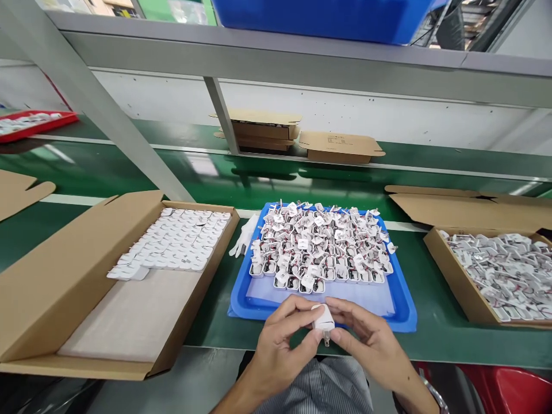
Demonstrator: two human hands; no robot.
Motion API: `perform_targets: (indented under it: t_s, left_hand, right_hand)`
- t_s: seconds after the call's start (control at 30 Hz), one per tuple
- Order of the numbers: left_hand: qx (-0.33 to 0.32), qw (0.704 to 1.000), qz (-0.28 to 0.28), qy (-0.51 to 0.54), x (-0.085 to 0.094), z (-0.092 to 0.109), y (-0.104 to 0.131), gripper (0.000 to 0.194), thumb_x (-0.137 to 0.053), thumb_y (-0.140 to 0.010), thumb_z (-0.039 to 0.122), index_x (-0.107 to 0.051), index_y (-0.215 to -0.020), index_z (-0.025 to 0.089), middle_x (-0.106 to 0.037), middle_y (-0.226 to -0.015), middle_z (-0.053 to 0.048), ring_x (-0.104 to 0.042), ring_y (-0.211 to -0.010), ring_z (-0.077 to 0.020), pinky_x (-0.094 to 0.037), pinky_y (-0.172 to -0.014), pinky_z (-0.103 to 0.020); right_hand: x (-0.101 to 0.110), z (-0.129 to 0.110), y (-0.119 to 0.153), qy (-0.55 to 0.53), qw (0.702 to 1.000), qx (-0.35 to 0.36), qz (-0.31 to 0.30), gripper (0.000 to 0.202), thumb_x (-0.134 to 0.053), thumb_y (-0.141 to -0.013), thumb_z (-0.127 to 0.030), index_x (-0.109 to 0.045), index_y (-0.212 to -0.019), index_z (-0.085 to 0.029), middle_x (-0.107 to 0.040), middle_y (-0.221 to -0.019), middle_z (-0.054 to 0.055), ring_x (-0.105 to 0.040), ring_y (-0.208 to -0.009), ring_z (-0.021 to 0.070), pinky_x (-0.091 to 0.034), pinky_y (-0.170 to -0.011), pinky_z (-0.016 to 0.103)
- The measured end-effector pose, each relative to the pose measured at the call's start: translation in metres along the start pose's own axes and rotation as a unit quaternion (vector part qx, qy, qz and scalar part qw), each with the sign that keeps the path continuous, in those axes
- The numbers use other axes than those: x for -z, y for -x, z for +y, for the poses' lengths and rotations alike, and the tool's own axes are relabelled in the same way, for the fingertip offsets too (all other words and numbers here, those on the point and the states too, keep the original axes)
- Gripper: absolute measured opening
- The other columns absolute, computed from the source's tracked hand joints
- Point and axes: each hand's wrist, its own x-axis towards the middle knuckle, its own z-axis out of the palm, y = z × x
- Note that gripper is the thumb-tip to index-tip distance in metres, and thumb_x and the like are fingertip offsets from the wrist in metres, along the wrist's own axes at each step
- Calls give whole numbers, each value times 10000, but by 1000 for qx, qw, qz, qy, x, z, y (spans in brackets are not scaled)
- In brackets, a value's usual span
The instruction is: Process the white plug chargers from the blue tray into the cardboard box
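Observation:
A small white plug-in charger (323,319) with metal prongs pointing down towards me is held between both hands, just over the near edge of a blue tray (405,313). My left hand (282,339) pinches it from the left with thumb and fingers. From the right, my right hand (371,342) closes its thumb and fingertips on the same charger. Rows of open white charger housings (293,283) fill most of the tray, with wires and loose prong caps sticking up out of them.
To the left lies an open cardboard box (172,351) partly filled with rows of white chargers (181,238). Another cardboard box (470,293) at the right holds many white parts with wires. A white glove (244,237) lies beside the tray. A grey shelf frame (276,49) spans overhead.

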Motion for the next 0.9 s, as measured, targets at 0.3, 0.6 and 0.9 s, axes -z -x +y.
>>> perform_targets:
  t_s: [0.3, 0.6, 0.9]
  left_hand:
    - [-25, 999, -5, -39, 8, 0, -2, 474, -629, -927, 49, -732, -1314, 303, -676, -1113, -92, -713, -984, -216, -598, -849, -339]
    - [-15, 999, 1, -39, 7, -4, 9, 513, -620, -950, 47, -698, -1358, 347, -642, -1183, -78, -705, -1053, -203, -599, -875, -307]
    - [-58, 994, -43, -78, 13, 9, 5, 549, -621, -949, 25, -657, -1420, 306, -649, -1207, -96, -675, -1107, -200, -592, -928, -309]
  right_hand:
    - [-13, 2, -8, 51, 994, 89, 34, 299, -708, -976, -275, -712, -1275, -274, -766, -1168, 73, -760, -1102, 197, -635, -1006, 361]
    - [-9, 8, -9, 0, 998, 65, -15, 348, -700, -986, -258, -678, -1331, -298, -692, -1298, 76, -709, -1216, 199, -583, -1085, 384]
    - [0, 6, -6, 35, 995, 95, -24, 389, -745, -967, -260, -706, -1331, -392, -736, -1188, 40, -719, -1112, 189, -584, -976, 349]
